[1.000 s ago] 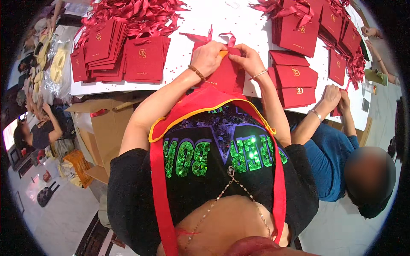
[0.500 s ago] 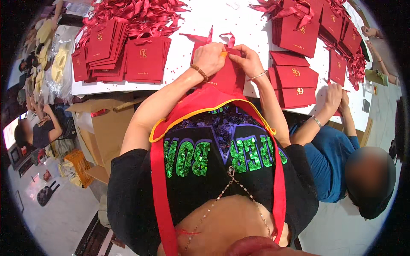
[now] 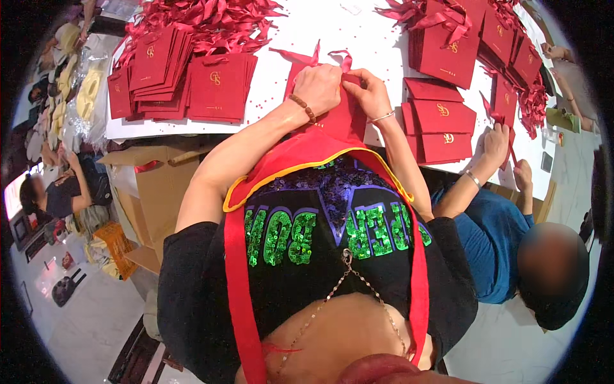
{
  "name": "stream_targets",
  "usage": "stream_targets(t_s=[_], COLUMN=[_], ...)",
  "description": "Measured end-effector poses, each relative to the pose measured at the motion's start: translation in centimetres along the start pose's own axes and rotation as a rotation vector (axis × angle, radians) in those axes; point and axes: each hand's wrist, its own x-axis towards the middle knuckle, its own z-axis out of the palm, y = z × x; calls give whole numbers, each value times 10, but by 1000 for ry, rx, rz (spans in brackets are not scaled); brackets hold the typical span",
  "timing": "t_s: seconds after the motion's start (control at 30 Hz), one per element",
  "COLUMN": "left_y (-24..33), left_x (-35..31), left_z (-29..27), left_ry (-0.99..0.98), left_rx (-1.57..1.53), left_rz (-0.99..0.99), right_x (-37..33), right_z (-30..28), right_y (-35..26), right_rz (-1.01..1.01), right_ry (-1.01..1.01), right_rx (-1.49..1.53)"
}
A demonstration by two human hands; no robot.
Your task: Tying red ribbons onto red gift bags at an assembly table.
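Observation:
A red paper gift bag (image 3: pixel 345 119) lies flat before me at the table's near edge, partly covered by both hands. Ribbon ends (image 3: pixel 344 59) stick up beyond its top. My left hand (image 3: pixel 318 88), a brown bead bracelet at its wrist, is closed over the bag's upper part; its fingertips and whatever they hold are hidden. Just beside it, my right hand (image 3: pixel 372 96), wearing a silver bangle, pinches at the bag's top with thumb and bent fingers.
Finished-looking red bags with ribbons (image 3: pixel 217 86) are stacked at left on the white table (image 3: pixel 313 19). More bags (image 3: pixel 441 121) lie at right. A co-worker in blue (image 3: pixel 489 237) handles a red bag (image 3: pixel 503 102) there. A cardboard box (image 3: pixel 163 192) stands at left below the table.
My left hand has turned slightly, and the small yellow-orange thing at its fingertips no longer shows. My right hand stays nearly in place. The co-worker's hands have moved apart, drawing a ribbon.

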Motion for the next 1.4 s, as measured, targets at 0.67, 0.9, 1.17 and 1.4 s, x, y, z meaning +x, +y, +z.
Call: stream_targets(t_s=[0.67, 0.9, 1.17, 1.4], left_y=[-55, -57, -58, -79], left_x=[27, 69, 52, 73], left_z=[-26, -36, -13, -34], left_ry=[-456, -953, -516, -278], left_rx=[-480, -458, -572, -724], left_rz=[-4, -108, -248, -553], right_x=[-7, -11, -14, -20], right_z=[3, 8, 9, 10], right_y=[-18, -26, -32, -28], right_rz=[-256, -439, -343, -308], right_ry=[-75, -25, -21, 1], right_rx=[-197, -311, -257, -279])
